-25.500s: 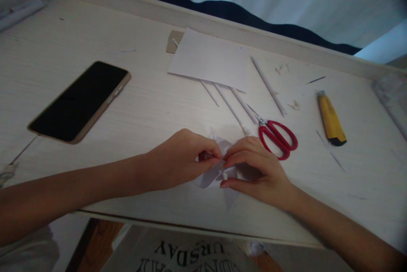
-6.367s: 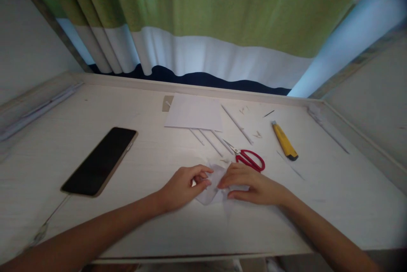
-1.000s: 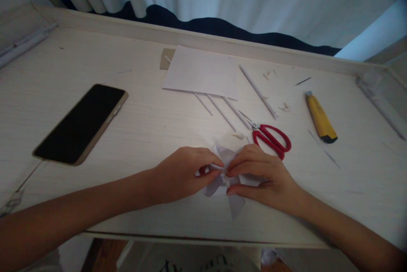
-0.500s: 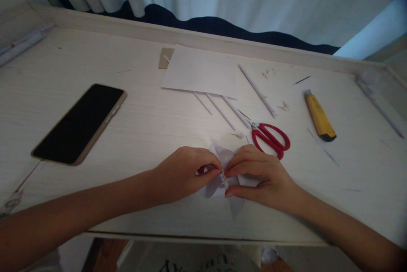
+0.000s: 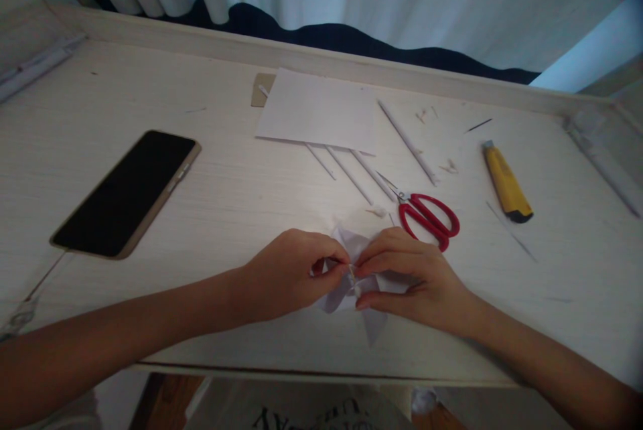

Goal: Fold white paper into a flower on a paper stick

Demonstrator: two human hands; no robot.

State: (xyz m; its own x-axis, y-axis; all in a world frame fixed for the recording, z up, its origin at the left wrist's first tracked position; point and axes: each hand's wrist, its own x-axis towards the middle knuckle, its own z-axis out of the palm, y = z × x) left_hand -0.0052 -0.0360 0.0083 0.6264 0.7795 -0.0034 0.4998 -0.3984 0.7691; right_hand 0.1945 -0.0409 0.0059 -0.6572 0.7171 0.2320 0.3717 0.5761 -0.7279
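A folded white paper pinwheel [image 5: 372,324] with pointed blades lies between my hands near the table's front edge. At its centre stands a short cotton swab piece [image 5: 358,291], its white tip toward me. My left hand [image 5: 301,274] pinches the swab's far end between thumb and index finger. Closed around the pinwheel's right side, my right hand [image 5: 414,277] has its fingertips close beside the swab and its thumb by the cotton tip. The fingers hide part of the paper. Just beyond my right hand lie red-handled scissors [image 5: 429,216], with a loose cotton tip [image 5: 376,211] left of them.
A white sheet [image 5: 316,108] covers the ends of several rolled paper sticks [image 5: 349,175]. Another paper stick [image 5: 406,142] lies to its right. A yellow utility knife [image 5: 507,182] is at the right, a phone [image 5: 128,192] at the left. Small scraps [image 5: 449,166] are scattered about.
Both hands stay in nearly the same place at the pinwheel's centre. The swab piece between the fingertips shows slightly less clearly. The view has shifted very slightly.
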